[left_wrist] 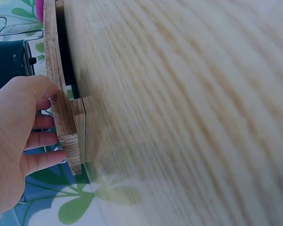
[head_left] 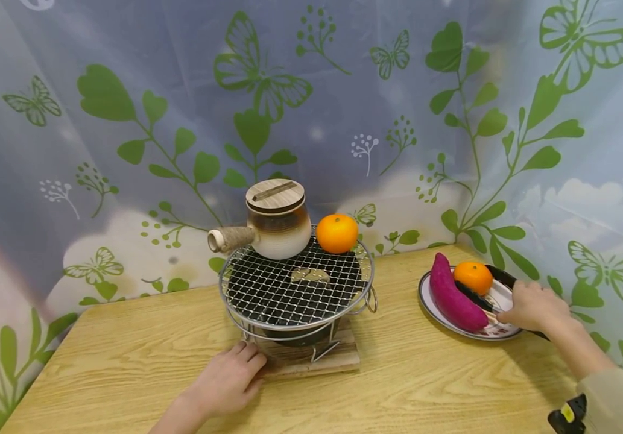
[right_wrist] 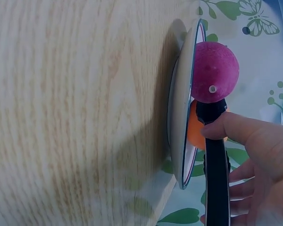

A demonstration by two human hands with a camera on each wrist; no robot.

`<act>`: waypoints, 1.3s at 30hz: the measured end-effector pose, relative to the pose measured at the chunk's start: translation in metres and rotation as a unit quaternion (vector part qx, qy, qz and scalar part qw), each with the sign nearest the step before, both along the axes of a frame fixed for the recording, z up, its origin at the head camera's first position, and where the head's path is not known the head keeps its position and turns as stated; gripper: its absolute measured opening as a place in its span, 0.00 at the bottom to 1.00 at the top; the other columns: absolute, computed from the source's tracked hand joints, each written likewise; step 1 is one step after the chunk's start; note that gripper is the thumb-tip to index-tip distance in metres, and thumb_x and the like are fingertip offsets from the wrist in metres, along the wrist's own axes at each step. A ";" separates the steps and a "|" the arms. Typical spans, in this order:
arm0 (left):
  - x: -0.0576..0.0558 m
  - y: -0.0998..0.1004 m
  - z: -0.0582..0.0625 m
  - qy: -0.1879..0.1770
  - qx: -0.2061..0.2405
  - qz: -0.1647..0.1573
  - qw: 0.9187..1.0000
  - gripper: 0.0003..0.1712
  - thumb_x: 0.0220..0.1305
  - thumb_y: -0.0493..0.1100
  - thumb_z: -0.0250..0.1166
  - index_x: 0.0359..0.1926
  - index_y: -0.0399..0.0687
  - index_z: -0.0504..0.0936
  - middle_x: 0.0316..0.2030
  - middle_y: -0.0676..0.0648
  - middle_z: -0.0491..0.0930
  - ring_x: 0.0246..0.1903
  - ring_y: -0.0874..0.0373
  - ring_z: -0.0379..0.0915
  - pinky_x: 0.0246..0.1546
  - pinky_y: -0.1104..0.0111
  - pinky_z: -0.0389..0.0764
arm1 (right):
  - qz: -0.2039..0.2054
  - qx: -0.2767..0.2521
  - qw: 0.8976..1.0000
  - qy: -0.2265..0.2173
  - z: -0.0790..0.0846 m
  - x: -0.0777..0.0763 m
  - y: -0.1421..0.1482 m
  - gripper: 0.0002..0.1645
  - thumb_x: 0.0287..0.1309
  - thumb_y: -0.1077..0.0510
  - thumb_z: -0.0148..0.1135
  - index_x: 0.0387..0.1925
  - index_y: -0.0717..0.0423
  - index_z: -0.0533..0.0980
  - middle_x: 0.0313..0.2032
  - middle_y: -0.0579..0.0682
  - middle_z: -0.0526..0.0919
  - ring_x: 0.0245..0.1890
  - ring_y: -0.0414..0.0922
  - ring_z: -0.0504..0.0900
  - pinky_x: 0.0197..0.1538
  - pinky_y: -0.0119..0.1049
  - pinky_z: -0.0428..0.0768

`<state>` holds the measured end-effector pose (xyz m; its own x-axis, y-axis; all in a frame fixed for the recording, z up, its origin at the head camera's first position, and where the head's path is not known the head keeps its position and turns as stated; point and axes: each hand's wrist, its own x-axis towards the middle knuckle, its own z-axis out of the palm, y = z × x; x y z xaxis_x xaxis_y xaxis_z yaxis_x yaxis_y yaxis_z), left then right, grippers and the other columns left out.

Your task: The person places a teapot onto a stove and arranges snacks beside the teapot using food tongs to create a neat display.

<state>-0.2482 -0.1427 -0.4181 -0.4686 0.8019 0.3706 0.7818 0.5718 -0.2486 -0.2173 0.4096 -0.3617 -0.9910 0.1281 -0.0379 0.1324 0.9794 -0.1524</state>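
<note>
In the head view, my right hand [head_left: 536, 307] holds black tongs [right_wrist: 217, 179] over a rimmed plate [head_left: 427, 304]. The tongs' two arms lie on either side of an orange mandarin [head_left: 473, 277] on that plate. A purple sweet potato [head_left: 452, 295] lies beside them, its end facing the right wrist camera. My left hand [head_left: 230, 377] grips the front left corner of a wooden board [left_wrist: 61, 113], thumb at its edge and the other fingers bent lightly against it. On the board stands a round grill with a wire mesh [head_left: 289, 295].
A ceramic pot [head_left: 281, 232] with a wooden lid and a side handle stands at the back of the mesh. Another mandarin [head_left: 337, 234] sits right of it. Behind the wooden table [head_left: 398, 386] hangs a curtain [head_left: 316, 132] with leaves and butterflies.
</note>
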 end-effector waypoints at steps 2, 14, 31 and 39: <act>0.001 0.000 0.000 -0.004 -0.001 0.002 1.000 0.15 0.51 0.48 0.65 0.38 0.45 0.77 0.38 0.46 0.75 0.38 0.51 0.72 0.38 0.61 0.77 | 0.000 0.001 1.000 0.004 0.000 0.000 0.001 0.56 0.43 0.38 0.66 0.52 0.84 0.58 0.47 0.84 0.62 0.42 0.77 0.65 0.32 0.61 0.72; -0.001 0.000 0.000 0.002 -0.001 -0.003 1.000 0.16 0.50 0.48 0.65 0.38 0.45 0.77 0.38 0.46 0.75 0.38 0.52 0.71 0.37 0.61 0.77 | -0.012 -0.002 1.000 0.015 0.015 0.007 0.006 0.60 0.44 0.37 0.66 0.55 0.85 0.55 0.49 0.85 0.59 0.42 0.78 0.65 0.28 0.59 0.73; 0.001 0.001 0.003 -0.003 -0.001 -0.003 1.000 0.15 0.52 0.47 0.65 0.38 0.45 0.77 0.38 0.46 0.75 0.38 0.51 0.72 0.38 0.61 0.77 | 0.037 -0.004 0.998 0.058 0.053 0.018 -0.020 0.65 0.44 0.34 0.64 0.62 0.81 0.49 0.57 0.81 0.55 0.53 0.76 0.57 0.44 0.67 0.67; 0.001 0.001 0.003 0.003 0.000 -0.004 1.000 0.15 0.51 0.48 0.65 0.37 0.45 0.77 0.38 0.46 0.75 0.37 0.52 0.72 0.36 0.61 0.77 | 0.059 -0.001 0.995 0.076 0.067 0.027 -0.048 0.62 0.43 0.38 0.66 0.63 0.78 0.51 0.57 0.78 0.59 0.53 0.73 0.62 0.40 0.62 0.72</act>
<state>-0.2472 -0.1415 -0.4153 -0.4593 0.8056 0.3742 0.7853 0.5651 -0.2530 -0.1905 0.3618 -0.2948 -0.9935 0.0098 0.1134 -0.0089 0.9866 -0.1631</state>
